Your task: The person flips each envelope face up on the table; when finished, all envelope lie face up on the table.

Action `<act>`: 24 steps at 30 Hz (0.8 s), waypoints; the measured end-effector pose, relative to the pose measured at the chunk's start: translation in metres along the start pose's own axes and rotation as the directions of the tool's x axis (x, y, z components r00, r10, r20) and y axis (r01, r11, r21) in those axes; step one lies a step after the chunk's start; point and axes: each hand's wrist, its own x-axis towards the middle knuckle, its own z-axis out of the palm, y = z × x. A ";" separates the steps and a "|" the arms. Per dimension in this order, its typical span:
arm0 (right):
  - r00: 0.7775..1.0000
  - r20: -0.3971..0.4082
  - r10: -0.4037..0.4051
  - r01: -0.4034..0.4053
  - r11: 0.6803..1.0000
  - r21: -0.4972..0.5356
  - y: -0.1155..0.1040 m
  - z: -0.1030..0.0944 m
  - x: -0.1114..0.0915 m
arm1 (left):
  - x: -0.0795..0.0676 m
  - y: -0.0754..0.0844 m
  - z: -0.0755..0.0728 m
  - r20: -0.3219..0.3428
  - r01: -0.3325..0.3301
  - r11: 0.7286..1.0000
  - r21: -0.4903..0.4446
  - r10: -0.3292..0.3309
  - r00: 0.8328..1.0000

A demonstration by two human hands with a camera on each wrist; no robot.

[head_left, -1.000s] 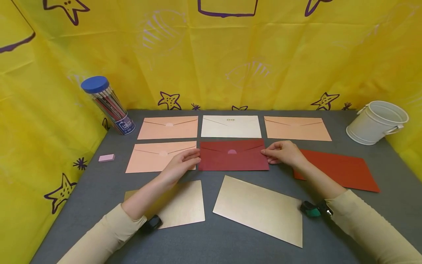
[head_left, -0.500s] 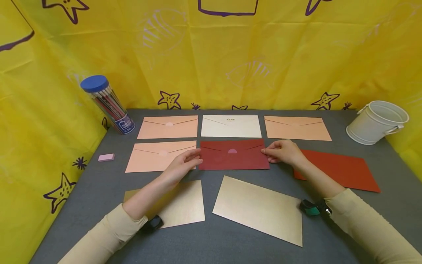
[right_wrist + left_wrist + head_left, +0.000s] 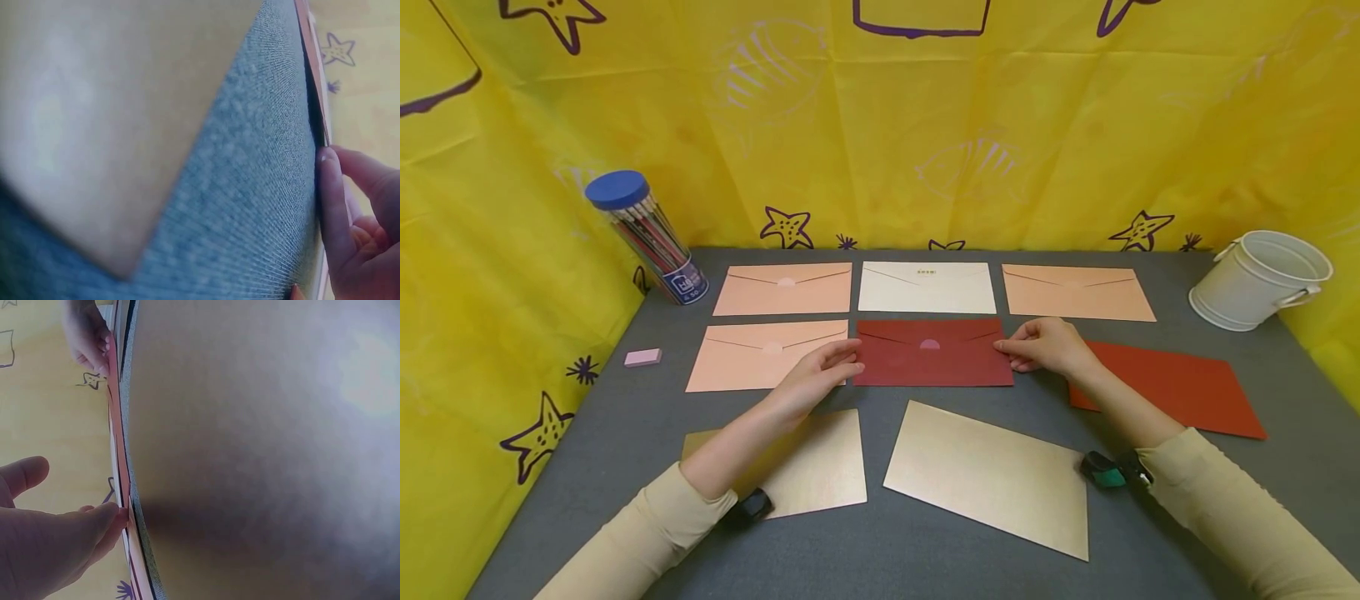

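Note:
Between my two hands lies a dark red envelope (image 3: pixel 929 358), flap side up with a pale half-round tab. My right hand (image 3: pixel 1047 346) pinches its right edge between thumb and fingers; the right wrist view shows the thumb (image 3: pixel 332 200) along that edge. At the opposite edge is my left hand (image 3: pixel 816 375), fingers nearly straight and their tips right at the envelope's left side. One digit stands well apart in the left wrist view. Beneath the left hand is a peach envelope (image 3: pixel 737 358), partly covered. Above the red one sits a white envelope (image 3: pixel 927 292).
Two more peach envelopes (image 3: pixel 782 292) flank the white one. An orange-red envelope (image 3: pixel 1180 392) lies under the right forearm; gold envelopes (image 3: pixel 992 479) lie in front. A pencil tub (image 3: pixel 647 242) and pink eraser (image 3: pixel 642 357) stand left, a white bucket (image 3: pixel 1255 279) right.
The dark red envelope's top edge has dropped slightly toward me, leaving a gap below the white envelope. Both hands stay at its sides, almost unmoved.

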 end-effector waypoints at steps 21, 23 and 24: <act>0.993 -0.014 -0.118 0.117 0.992 -0.046 0.011 -0.002 -0.012 | -0.007 -0.001 0.013 0.029 -0.149 0.968 0.202 0.146 0.989; 0.991 -0.018 -0.136 0.135 0.989 -0.052 0.012 -0.004 -0.017 | -0.009 -0.001 0.017 0.068 -0.179 0.962 0.208 0.168 0.983; 0.989 -0.019 -0.145 0.144 0.988 -0.056 0.014 -0.005 -0.020 | -0.010 0.000 0.018 0.086 -0.188 0.960 0.208 0.174 0.981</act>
